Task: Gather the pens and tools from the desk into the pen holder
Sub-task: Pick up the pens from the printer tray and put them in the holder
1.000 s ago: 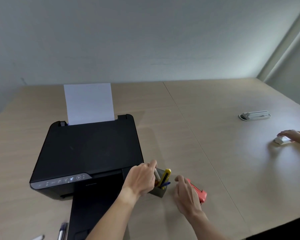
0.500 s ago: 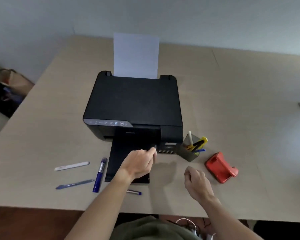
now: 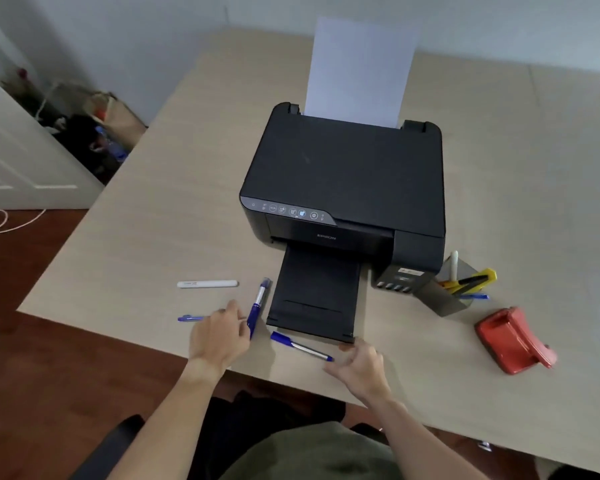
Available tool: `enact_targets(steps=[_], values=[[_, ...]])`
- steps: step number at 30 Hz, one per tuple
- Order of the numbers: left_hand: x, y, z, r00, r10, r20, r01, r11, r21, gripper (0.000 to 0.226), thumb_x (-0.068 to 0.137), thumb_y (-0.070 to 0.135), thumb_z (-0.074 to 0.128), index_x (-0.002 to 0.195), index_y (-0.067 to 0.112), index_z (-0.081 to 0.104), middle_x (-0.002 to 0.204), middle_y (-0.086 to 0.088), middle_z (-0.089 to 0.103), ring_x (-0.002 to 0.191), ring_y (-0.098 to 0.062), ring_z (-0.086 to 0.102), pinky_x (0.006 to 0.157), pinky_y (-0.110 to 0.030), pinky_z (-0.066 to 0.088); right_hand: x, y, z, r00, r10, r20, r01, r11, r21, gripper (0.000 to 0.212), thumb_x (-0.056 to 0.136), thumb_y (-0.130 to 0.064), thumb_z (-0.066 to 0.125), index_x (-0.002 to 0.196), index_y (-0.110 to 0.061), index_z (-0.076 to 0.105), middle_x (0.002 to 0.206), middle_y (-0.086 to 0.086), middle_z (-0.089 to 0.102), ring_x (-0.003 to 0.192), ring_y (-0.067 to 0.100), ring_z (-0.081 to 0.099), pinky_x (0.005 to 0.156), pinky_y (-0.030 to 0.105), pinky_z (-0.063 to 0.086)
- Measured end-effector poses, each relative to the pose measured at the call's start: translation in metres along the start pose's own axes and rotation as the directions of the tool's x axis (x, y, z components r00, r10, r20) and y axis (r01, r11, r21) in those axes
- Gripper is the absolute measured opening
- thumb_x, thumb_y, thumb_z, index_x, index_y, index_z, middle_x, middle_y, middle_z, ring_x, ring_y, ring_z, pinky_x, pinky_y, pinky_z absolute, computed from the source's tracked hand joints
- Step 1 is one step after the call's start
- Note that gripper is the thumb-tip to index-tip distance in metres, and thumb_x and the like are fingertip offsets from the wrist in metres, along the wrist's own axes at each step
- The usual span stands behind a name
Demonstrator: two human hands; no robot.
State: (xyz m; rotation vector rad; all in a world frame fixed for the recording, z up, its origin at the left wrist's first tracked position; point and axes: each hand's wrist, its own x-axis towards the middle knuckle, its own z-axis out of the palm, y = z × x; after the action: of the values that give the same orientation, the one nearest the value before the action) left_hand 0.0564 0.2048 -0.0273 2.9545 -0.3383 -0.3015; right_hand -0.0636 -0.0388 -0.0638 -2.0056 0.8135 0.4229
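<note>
Four pens are left on the bench: a white pen [image 3: 207,284] beyond the left hand [image 3: 219,336], a thin pen [image 3: 190,319] under its fingers, a marker [image 3: 258,304] beside its thumb, and a capped pen [image 3: 300,346] just left of the right hand [image 3: 359,367]. Far right, the holder [image 3: 452,292] already has several. Both hands hover palm-down, fingers loosely curled, holding nothing.

The left hand [image 3: 219,336] touches a blue marker [image 3: 257,306] near the surface's [image 3: 153,237] front edge. The right hand [image 3: 359,367], loosely curled, is beside a blue pen [image 3: 300,346].

Left hand [image 3: 219,337] palm-down, fingers [image 3: 232,308] loosely spread; right hand [image 3: 359,367] half-curled, empty
</note>
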Motion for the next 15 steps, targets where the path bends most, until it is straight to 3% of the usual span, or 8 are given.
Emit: enact_targets(steps=[3, 8, 15], values=[[-0.003, 0.007, 0.008, 0.993, -0.091, 0.073, 0.086, 0.994, 0.068, 0.028, 0.088, 0.044, 0.061, 0.095, 0.018, 0.053, 0.08, 0.0, 0.066, 0.072, -0.021, 0.066, 0.052, -0.028, 0.041, 0.002, -0.003, 0.02, 0.997, 0.063, -0.034, -0.062, 0.997, 0.04, 0.041, 0.063, -0.033, 0.086, 0.09, -0.011, 0.063, 0.09, 0.0, 0.066, 0.088, 0.013, 0.057, 0.075, 0.031, 0.049], [-0.004, 0.025, 0.018, 0.982, -0.166, 0.096, 0.163, 0.986, 0.032, 0.023, 0.093, 0.035, 0.06, 0.102, 0.015, 0.055, 0.09, -0.003, 0.065, 0.079, -0.02, 0.066, 0.058, -0.027, 0.049, 0.005, -0.002, 0.024, 0.993, 0.111, -0.05, -0.105, 0.988, 0.111, 0.024, 0.064, -0.024, 0.087, 0.077, -0.023, 0.067, 0.086, 0.0, 0.068, 0.082, 0.016, 0.064, 0.078, 0.033, 0.055], [0.002, 0.022, 0.012, 0.974, -0.187, 0.129, 0.192, 0.981, -0.033, 0.019, 0.087, 0.031, 0.062, 0.094, 0.014, 0.056, 0.078, 0.001, 0.055, 0.067, -0.017, 0.052, 0.055, -0.027, 0.04, 0.002, 0.01, 0.013, 1.0, -0.022, 0.008, 0.022, 0.999, 0.037, 0.02, 0.068, -0.027, 0.083, 0.059, -0.031, 0.066, 0.072, -0.006, 0.067, 0.074, 0.009, 0.061, 0.064, 0.018, 0.044]])
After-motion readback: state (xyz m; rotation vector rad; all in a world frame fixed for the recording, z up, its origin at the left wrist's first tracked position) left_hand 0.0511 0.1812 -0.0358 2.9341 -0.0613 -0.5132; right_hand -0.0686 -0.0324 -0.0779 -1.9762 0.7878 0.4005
